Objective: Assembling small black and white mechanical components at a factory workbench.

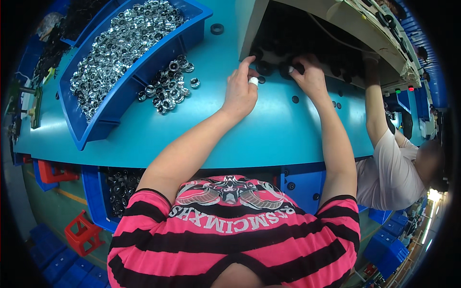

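Observation:
At the mouth of a pale box with a dark inside [247, 29], both my hands are among small black round parts [265, 68]. My left hand [240, 93] is open, its index finger stretched toward the parts, with a white cover on one fingertip [253, 81]. A flat black ring [261, 80] lies just beside it. My right hand [311, 80] reaches in at the opening, fingers bent and closed round a black round part [286, 70]. Shadow inside the box partly hides those fingertips.
A blue bin [139, 74] heaped with shiny clear-and-black round pieces stands left; a loose pile [168, 86] lies beside it. Small black discs [295, 99] dot the teal table [192, 144]. At right, another person's arm [374, 105] reaches into the box. Red stools [82, 233] stand below.

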`<action>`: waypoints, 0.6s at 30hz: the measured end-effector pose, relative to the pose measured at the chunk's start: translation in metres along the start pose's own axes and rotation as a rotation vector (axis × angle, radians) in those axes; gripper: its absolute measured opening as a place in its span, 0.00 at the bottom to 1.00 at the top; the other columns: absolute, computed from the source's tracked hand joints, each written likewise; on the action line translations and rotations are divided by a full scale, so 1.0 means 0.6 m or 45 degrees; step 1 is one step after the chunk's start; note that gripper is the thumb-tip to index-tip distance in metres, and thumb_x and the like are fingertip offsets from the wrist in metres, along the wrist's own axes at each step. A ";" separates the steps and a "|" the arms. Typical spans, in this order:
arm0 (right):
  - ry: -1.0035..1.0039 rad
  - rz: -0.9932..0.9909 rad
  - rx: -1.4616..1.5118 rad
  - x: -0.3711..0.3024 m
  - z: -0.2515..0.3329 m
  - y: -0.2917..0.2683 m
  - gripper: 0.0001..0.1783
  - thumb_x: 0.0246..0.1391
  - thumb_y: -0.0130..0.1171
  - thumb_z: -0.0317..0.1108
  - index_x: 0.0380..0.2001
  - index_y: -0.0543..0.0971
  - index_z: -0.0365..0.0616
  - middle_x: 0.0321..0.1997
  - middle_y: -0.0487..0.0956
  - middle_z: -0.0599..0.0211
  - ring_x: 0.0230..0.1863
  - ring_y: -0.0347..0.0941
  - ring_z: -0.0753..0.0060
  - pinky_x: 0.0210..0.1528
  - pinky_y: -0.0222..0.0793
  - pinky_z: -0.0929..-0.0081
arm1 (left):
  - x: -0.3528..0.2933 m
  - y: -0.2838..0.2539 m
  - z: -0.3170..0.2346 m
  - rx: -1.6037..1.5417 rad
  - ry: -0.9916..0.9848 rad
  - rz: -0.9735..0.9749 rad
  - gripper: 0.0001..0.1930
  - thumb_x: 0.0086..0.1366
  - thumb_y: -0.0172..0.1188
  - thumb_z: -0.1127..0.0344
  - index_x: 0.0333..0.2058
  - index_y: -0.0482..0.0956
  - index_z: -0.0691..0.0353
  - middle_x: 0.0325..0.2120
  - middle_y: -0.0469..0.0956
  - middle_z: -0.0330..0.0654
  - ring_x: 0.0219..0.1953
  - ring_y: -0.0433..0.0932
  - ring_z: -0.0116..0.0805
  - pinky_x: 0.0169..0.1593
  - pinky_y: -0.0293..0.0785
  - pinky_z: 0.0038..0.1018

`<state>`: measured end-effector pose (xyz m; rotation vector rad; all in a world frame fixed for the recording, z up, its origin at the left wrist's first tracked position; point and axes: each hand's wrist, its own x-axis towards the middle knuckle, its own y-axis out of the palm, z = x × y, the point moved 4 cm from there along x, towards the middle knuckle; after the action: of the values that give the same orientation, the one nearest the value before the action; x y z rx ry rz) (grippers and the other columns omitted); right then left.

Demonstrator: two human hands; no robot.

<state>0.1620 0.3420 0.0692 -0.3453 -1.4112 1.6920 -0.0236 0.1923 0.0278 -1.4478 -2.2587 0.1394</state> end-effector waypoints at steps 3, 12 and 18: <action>-0.143 -0.127 -0.112 0.025 -0.011 -0.043 0.17 0.52 0.69 0.43 0.42 0.83 0.48 0.46 0.78 0.55 0.46 0.77 0.49 0.48 0.75 0.58 | 0.000 0.001 -0.002 -0.024 -0.027 0.028 0.29 0.64 0.49 0.77 0.65 0.62 0.64 0.41 0.79 0.51 0.43 0.78 0.44 0.50 0.73 0.38; -0.096 -0.507 -0.028 0.075 -0.002 -0.120 0.17 0.56 0.66 0.44 0.46 0.85 0.49 0.39 0.84 0.54 0.41 0.82 0.50 0.44 0.76 0.62 | -0.002 -0.002 0.003 -0.042 -0.058 0.016 0.28 0.64 0.48 0.77 0.65 0.62 0.65 0.40 0.80 0.50 0.42 0.78 0.43 0.48 0.73 0.36; -0.143 0.181 0.139 -0.022 0.049 0.006 0.30 0.46 0.71 0.41 0.55 0.80 0.49 0.43 0.81 0.52 0.40 0.80 0.49 0.46 0.74 0.59 | 0.001 0.002 0.007 -0.048 0.020 -0.012 0.29 0.64 0.48 0.76 0.65 0.61 0.64 0.41 0.79 0.50 0.41 0.78 0.41 0.46 0.73 0.35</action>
<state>0.1477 0.3132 0.0714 -0.2992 -1.3957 1.9221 -0.0244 0.1941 0.0237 -1.4520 -2.2668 0.0820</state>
